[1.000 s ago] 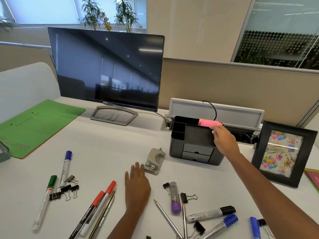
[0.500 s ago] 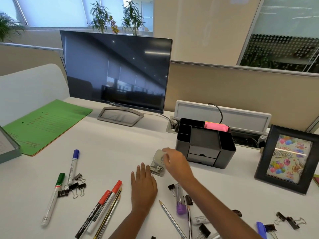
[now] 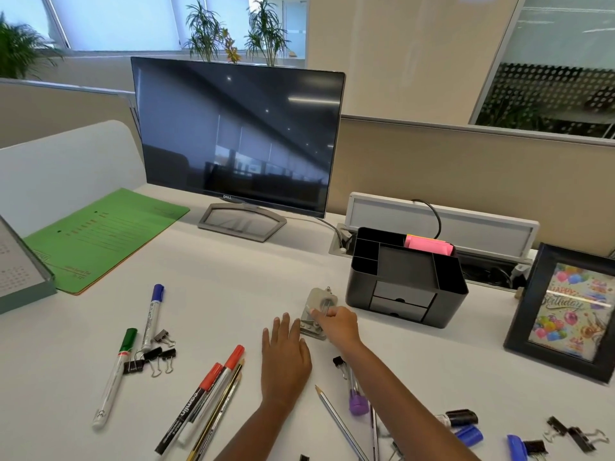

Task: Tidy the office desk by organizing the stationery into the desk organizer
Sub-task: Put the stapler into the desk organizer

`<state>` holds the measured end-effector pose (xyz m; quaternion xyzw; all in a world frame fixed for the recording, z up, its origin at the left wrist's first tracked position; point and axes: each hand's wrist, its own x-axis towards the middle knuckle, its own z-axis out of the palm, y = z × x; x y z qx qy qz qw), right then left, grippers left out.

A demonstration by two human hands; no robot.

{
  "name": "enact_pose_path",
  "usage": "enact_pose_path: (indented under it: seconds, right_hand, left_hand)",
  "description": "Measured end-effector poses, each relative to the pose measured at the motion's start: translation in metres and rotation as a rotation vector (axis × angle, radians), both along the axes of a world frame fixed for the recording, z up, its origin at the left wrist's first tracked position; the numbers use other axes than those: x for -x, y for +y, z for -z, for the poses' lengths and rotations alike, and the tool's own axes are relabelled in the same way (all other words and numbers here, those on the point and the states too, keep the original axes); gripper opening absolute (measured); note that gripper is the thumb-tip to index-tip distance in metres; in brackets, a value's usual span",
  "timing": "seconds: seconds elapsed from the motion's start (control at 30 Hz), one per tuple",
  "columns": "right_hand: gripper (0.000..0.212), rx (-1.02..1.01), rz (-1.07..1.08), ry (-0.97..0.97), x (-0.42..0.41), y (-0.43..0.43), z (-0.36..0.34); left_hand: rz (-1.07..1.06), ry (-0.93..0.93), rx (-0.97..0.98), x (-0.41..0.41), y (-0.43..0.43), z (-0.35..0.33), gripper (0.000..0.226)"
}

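A black desk organizer [image 3: 447, 287] stands right of centre, with pink sticky notes [image 3: 429, 245] in its back compartment. In front of it lies a grey hole punch [image 3: 317, 304], and my right hand [image 3: 337, 326] is closed over its near end. My left hand [image 3: 284, 357] rests flat on the desk beside it, fingers apart. Markers lie scattered: a blue-capped one [image 3: 152, 316], a green-capped one [image 3: 114, 377], two red-capped ones [image 3: 208, 394] next to a pencil [image 3: 221, 410]. Binder clips [image 3: 154, 356] sit by the markers. A purple-capped tube [image 3: 356, 399] and another pencil [image 3: 339, 422] lie near my right forearm.
A monitor [image 3: 238, 134] stands at the back, a green folder [image 3: 100, 236] and a grey box [image 3: 20, 277] at the left. A framed birthday picture [image 3: 565, 311] stands at the right. More markers [image 3: 461, 419] and binder clips [image 3: 572, 434] lie at the bottom right. A cable box [image 3: 442, 222] sits behind the organizer.
My right hand left the pink sticky notes in the organizer, swung back left and closed on the hole punch. My left hand has stayed flat on the desk.
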<state>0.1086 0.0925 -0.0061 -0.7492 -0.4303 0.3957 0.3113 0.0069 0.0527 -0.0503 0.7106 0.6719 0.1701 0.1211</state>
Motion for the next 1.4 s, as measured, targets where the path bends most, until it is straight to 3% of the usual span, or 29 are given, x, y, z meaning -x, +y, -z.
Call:
enact_pose_path:
  seconds: [0.17, 0.37, 0.6, 0.93, 1.1, 1.27, 1.4]
  right_hand:
    - [0.046, 0.050, 0.046, 0.032, 0.003, 0.002, -0.006]
    - [0.039, -0.144, 0.044, 0.194, 0.014, -0.008, -0.009]
    - [0.031, -0.343, -0.092, -0.013, 0.016, -0.018, -0.009]
    - [0.020, -0.576, -0.083, 0.163, -0.004, -0.018, -0.041]
    - [0.021, -0.701, -0.186, 0.070, -0.037, -0.003, -0.091]
    - [0.021, -0.702, -0.180, -0.035, -0.091, 0.027, -0.126]
    - [0.017, -0.685, -0.151, -0.246, -0.132, 0.055, -0.138]
  left_hand:
    - [0.006, -0.045, -0.016, 0.000, -0.001, -0.003, 0.045]
    - [0.051, -0.066, -0.013, 0.000, -0.004, -0.006, 0.044]
    - [0.088, -0.045, -0.017, 0.000, -0.005, -0.005, 0.046]
    - [0.045, 0.041, -0.020, -0.003, -0.004, -0.002, 0.055]
    - [0.090, 0.089, 0.010, -0.003, -0.002, -0.002, 0.056]
    - [0.154, 0.115, 0.003, -0.004, 0.006, -0.001, 0.058]
    - [0.166, 0.095, 0.005, -0.007, 0.010, -0.002, 0.058]
